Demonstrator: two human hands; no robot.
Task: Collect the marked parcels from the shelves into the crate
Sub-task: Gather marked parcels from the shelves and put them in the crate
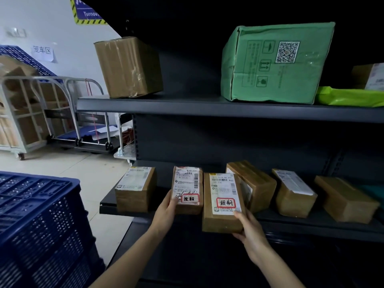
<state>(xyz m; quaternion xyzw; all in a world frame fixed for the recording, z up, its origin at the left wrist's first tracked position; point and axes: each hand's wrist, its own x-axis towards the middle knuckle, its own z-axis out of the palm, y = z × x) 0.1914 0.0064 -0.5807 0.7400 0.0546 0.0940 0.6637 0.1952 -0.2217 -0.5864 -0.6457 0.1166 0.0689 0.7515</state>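
Lower shelf (291,223): six small brown cardboard parcels along front edge, boxy, taped, most with white labels. Two have red-bordered stickers, so four plain parcels (135,189).

My left hand (166,206) grips first marked parcel (187,190) at near left corner, thumb on label. It's second from shelf's left end.

My right hand (249,229) pinches second marked parcel (223,202), thumb on top, fingers under. This one's sticking out past front edge.

Blue perforated plastic crate (41,225) off shelf's left end.

Upper shelf (187,109): one shiny taped brown box (128,67), one dented green carton (276,63), one lime plastic bag (349,96).
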